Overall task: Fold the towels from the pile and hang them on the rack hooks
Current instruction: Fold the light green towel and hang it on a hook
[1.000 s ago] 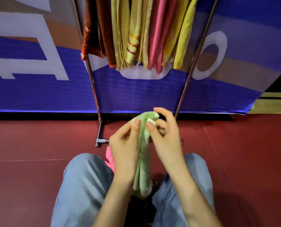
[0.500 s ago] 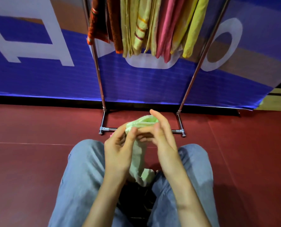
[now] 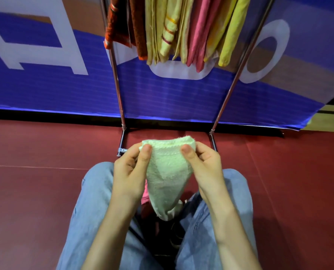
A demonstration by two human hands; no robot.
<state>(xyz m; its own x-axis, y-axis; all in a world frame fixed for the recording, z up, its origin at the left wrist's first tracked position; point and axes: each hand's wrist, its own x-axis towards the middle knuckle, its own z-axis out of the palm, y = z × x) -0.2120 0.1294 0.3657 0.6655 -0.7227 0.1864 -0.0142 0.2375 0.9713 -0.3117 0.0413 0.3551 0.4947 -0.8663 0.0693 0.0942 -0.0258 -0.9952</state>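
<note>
A pale green towel hangs in front of me, folded, its top edge stretched between both hands and its lower end narrowing down between my knees. My left hand pinches the top left corner, my right hand pinches the top right corner. Behind it stands the metal rack, with several folded towels hanging from its top in orange, tan, yellow and pink. A bit of pink towel shows below my left hand; the pile beneath is mostly hidden.
I sit on a dark red floor with my legs in blue jeans spread apart. The rack's feet rest just beyond my hands. A blue banner with white letters stands behind the rack.
My hands have drawn apart, spreading the towel's top edge wide; before, they were close together bunching it. The view has tilted downward and nearer the rack's base.
</note>
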